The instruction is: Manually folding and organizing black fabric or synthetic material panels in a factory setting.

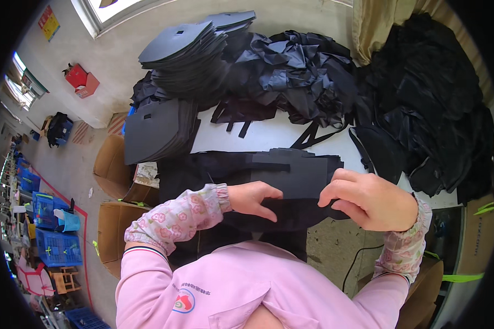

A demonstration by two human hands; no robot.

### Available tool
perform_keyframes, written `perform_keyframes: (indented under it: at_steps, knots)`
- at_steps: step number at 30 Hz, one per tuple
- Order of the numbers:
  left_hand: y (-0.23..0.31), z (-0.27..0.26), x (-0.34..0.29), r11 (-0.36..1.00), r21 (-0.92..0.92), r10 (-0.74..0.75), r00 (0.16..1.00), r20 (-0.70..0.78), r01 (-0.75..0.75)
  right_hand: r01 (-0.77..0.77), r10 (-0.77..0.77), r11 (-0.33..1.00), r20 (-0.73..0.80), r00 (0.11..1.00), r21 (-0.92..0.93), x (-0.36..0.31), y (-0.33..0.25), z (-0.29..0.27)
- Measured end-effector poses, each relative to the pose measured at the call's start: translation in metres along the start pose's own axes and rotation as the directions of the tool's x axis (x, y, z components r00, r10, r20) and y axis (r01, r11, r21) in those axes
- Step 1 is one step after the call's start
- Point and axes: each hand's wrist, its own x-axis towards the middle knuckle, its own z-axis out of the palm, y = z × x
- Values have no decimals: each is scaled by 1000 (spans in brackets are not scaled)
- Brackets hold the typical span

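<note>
A black fabric piece (pixel 219 174) with a strap across it lies at the near side of the white table. A dark grey flat panel (pixel 307 178) rests on it at the right, under the strap's end. My left hand (pixel 253 199) is over the fabric by the panel's lower left corner, with thumb and fingers apart. At the right edge, my right hand (pixel 370 198) has its fingers curled on the black fabric, near the panel's lower right corner. The fingertips partly hide what they pinch.
Stacked dark grey panels (pixel 167 129) stand at the back left of the white table (pixel 258 135). Heaped black fabric (pixel 302 71) fills the back, with another heap (pixel 428 104) at the right. Cardboard boxes (pixel 112 233) sit to the left; a cable (pixel 350 266) hangs below.
</note>
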Motion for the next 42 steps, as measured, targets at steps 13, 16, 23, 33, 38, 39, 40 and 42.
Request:
perform_keyframes:
  at_steps: [13, 16, 23, 33, 38, 39, 40, 42]
  knots:
    - [-28, -73, -206, 863, 252, -401, 897, -185, 437, -344, 382, 802, 24, 924, 489, -54, 86, 11]
    - [-36, -80, -225, 802, 251, -480, 835, -271, 542, -335, 372, 831, 4, 928, 445, -38, 115, 31]
    - [-76, -80, -186, 648, 280, -375, 616, -692, 709, -316, 370, 915, -210, 905, 250, 8, 198, 83]
    - [-90, -69, -169, 551, 332, -264, 537, -801, 766, -164, -83, 807, -384, 920, -568, 43, 152, 122]
    - [-91, -75, -179, 593, 366, -219, 581, -784, 718, -41, 42, 832, -10, 999, -554, 47, 146, 160]
    - [-90, -80, -187, 592, 363, -222, 579, -785, 719, -62, 101, 844, 44, 994, -533, 45, 150, 161]
    - [-89, -88, -200, 622, 336, -274, 599, -752, 707, -57, 117, 850, 82, 990, -524, 45, 155, 160]
    - [-81, -95, -222, 631, 274, -330, 571, -752, 726, -51, 116, 852, 92, 989, -521, 46, 154, 158]
